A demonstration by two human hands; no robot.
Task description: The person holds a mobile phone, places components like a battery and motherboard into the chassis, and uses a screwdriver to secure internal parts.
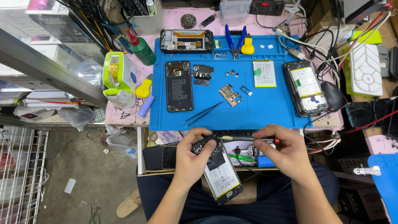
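Note:
My left hand (191,157) grips an opened phone (222,174) by its top end, above my lap, its white battery facing up. My right hand (286,151) holds a thin screwdriver (244,139) with a red end, lying level, its tip at the phone's upper edge near my left thumb. Both hands sit just in front of the blue work mat (265,112).
On the mat lie black tweezers (203,113), a phone back shell (179,86), a phone frame (186,40), a loose battery (264,74), another opened phone (306,88), small circuit parts (230,94) and blue pliers (235,41). A green bottle (141,49) and a tape dispenser (118,76) stand left.

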